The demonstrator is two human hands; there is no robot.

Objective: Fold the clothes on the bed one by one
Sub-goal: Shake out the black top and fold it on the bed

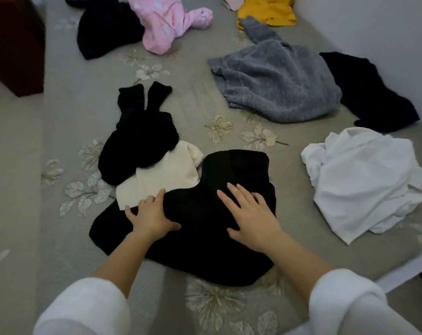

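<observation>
Work item: The black garment (205, 243) lies flat on the bed (67, 112), directly under both of your palms. Its doubled section beyond your right fingertips suggests it is partly folded.
Left hand: Your left hand (151, 215) presses flat on the garment's left edge, fingers spread and thumb out. It pinches nothing.
Right hand: Your right hand (251, 213) lies flat on the garment's centre-right, fingers straight and spread. It grips nothing.
Beyond left fingertips: The cream garment (164, 176) touches the black garment just past your left fingertips. The small black garment (137, 141) overlaps its far side.
Right of right hand: The white garment (364, 182) lies apart. The grey sweater (277, 81) lies farther off.
Step in hand: Probably smoothing before the next fold.
Hazard 1: If you gather the left edge, you may catch the cream garment in the fold, because the two touch at your fingertips.
Hazard 2: Dark fabric in dim light hides the edges. A misjudged edge would give a skewed fold.
Hazard 3: The knit looks thick. If you lift both palms together, the doubled section may spring open.
</observation>
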